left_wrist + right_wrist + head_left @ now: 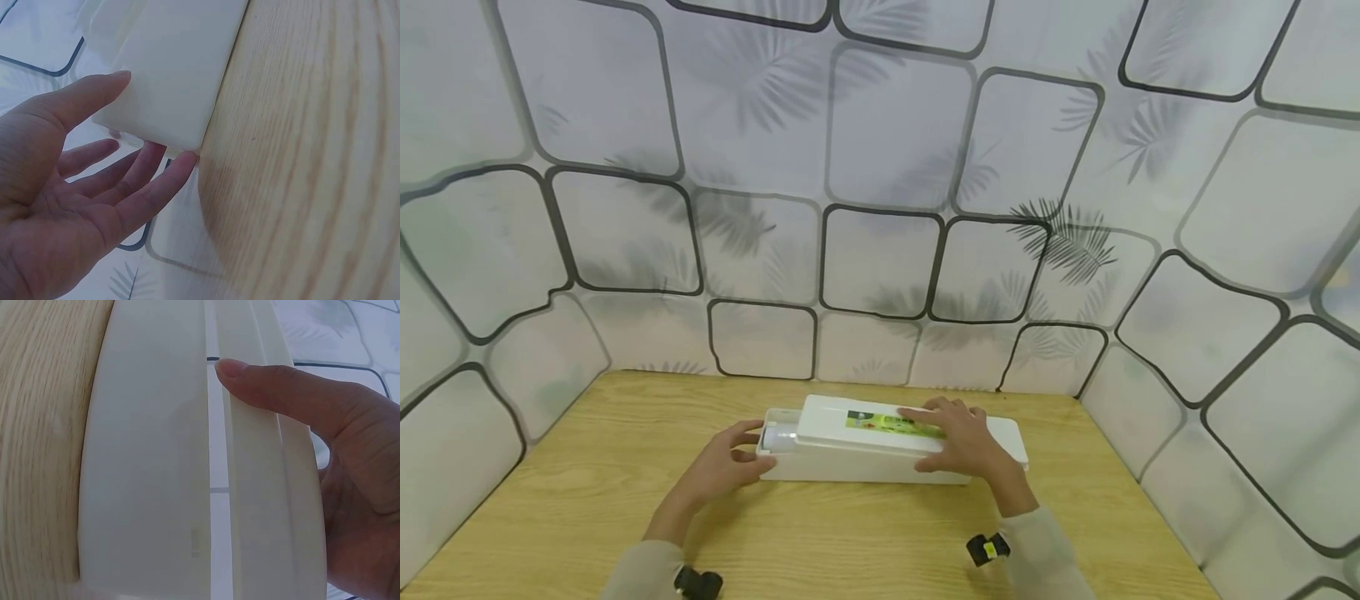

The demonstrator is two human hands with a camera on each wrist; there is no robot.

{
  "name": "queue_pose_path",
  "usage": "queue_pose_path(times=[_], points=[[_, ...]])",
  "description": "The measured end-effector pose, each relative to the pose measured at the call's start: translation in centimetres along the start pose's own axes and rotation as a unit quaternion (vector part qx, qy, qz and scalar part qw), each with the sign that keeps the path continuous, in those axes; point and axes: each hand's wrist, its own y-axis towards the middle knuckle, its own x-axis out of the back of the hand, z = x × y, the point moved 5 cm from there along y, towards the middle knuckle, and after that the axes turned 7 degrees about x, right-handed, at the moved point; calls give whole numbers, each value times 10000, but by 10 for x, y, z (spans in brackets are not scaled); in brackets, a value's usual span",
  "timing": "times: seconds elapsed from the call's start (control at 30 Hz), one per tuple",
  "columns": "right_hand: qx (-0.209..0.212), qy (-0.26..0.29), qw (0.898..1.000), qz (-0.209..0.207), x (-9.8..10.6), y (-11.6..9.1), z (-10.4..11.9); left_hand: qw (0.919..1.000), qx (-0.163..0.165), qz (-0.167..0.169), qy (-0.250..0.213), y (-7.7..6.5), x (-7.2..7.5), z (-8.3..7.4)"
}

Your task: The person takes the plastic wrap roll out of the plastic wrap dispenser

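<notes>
My left hand point(724, 467) rests open-fingered against the left end of the long white plastic box point(865, 467), which lies mid-way across the pale wooden tabletop point(587, 467). My right hand point(958, 437) presses flat on its white sliding lid point(827, 421). Leaf-patterned tiled panels point(880, 167) wall in the table.

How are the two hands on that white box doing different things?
The left hand rests against the end of the white box where the lid leaves a gap, fingers straight. The right hand lies flat on top of the lid, thumb along its front edge. Both touch the box, which sits on the wooden table.
</notes>
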Motion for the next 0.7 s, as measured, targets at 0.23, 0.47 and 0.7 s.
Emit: queue_pose_path(times=[0.23,0.47,0.7], points=[[52,-17,9999,-113,3,-4,-1,10000,-67,-7,53,1,1,0],[9,49,9999,-130,6,-10,-4,10000,-22,-16,52,0,1,1],[-41,147,9997,-213,9,-15,-7,10000,56,-21,-52,0,0,2]])
